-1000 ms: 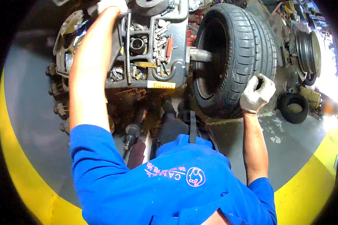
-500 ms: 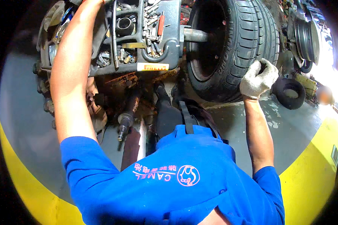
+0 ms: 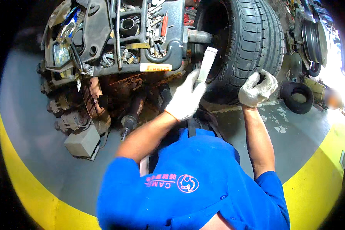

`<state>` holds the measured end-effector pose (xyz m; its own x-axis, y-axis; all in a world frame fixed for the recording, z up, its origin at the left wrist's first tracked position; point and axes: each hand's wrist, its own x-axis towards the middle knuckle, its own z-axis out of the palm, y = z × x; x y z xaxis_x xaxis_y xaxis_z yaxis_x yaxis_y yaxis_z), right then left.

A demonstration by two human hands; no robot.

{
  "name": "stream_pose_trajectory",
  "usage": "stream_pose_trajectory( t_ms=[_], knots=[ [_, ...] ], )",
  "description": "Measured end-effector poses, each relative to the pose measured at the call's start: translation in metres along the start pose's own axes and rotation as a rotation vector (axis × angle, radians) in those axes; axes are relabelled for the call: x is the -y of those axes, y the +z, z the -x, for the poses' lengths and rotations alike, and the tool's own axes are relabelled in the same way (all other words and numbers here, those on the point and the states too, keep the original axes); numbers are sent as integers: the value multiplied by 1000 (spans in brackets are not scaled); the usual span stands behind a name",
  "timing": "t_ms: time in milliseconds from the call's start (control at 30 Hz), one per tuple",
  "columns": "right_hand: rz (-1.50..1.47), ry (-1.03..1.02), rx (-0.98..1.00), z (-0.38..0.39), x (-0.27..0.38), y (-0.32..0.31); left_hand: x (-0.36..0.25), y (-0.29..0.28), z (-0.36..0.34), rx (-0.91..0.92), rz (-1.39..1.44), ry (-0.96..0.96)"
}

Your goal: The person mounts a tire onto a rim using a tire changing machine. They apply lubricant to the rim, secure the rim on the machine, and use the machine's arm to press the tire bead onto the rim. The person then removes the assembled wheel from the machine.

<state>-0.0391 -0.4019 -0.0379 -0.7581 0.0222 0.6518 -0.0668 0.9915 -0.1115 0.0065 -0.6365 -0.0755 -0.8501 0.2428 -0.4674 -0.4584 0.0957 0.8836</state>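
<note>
My gloved left hand (image 3: 187, 97) grips a pale, flat strip-like object (image 3: 207, 58), held upright in front of the mounted wheel's rim opening. The wheel (image 3: 253, 42) has a black tyre and sits on a steel shaft (image 3: 199, 36) of the machine. My gloved right hand (image 3: 258, 89) is curled closed against or just in front of the lower tread; what its fingers hold, if anything, is hidden. Left of the wheel, a black machine tray (image 3: 166, 55) carries small metal pieces, a red-handled tool (image 3: 164, 26) and a round black cup (image 3: 128, 27).
Loose tyres (image 3: 297, 97) and rims (image 3: 310, 44) crowd the right side. Below the tray are a dark shaft with a stepped tip (image 3: 129, 119), machinery and a grey box (image 3: 82, 142). The grey floor (image 3: 34, 126) has a yellow border.
My left hand has come from the tray's far upper-left side down to beside the wheel, now showing the pale strip in it. My right hand has shifted slightly, still curled at the tread.
</note>
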Motion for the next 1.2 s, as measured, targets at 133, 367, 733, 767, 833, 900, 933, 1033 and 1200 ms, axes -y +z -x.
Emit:
stream_pose_trajectory(
  t_ms=[133, 367, 733, 767, 833, 900, 933, 1033, 1200],
  knots=[
    [-12, -4, 24, 4, -3, -4, 117, 53, -36, 40, 94, -573],
    [-129, 57, 246, -4, -25, -14, 168, 73, -134, -83, -51, -717],
    [-67, 559, 418, -61, -85, 30, 114, 85, -154, -33, -494, -753],
    [-52, 543, 435, -67, -88, 33, 113, 89, -152, -147, -355, -826],
    [-29, 575, 470, -86, -84, 37, 109, 93, -160, -166, -386, -848],
    [-80, 584, 498, -113, -86, 51, 131, 99, -176, -155, -403, -909],
    [-53, 537, 516, -124, -88, 57, 135, 100, -177, -152, -426, -892],
    [22, 481, 596, -148, -94, 76, 141, 103, -192, -226, -538, -779],
    [57, 321, 627, -160, -101, 81, 163, 110, -232, -279, -491, -697]
  ],
)
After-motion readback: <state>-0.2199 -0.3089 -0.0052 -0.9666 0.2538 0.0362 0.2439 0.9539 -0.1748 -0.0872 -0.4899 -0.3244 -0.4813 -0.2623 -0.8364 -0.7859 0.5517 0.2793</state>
